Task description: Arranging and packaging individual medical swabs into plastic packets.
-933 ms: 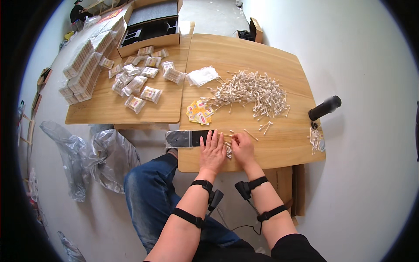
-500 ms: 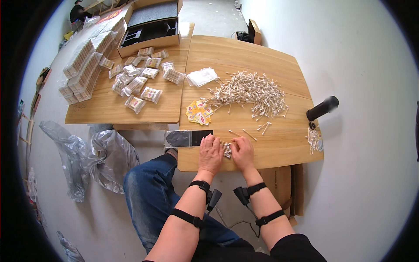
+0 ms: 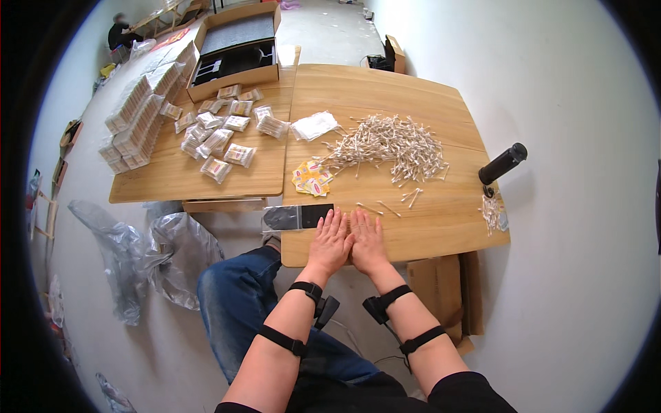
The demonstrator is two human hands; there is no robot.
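One left hand [image 3: 330,242] and one right hand [image 3: 368,242] lie side by side in the head view, fingers straight and uncurled, on the wooden table [image 3: 447,220] near its front edge. Cotton swabs [image 3: 348,225] show in the narrow gap between them. Yellow-and-white cards [image 3: 312,179] and a large swab pile [image 3: 389,146] lie beyond.

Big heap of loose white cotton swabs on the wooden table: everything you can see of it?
The big heap of loose white cotton swabs spreads in a wide, uneven mound on the light-brown wooden table. White, cottony-looking tips cap thin, pale sticks pointing every way; the stick material is unclear. Edges thin into single strays. Its left end reaches toward the yellow-and-white flat packets; contact there is unclear. Neither the left hand nor the right hand touches it.
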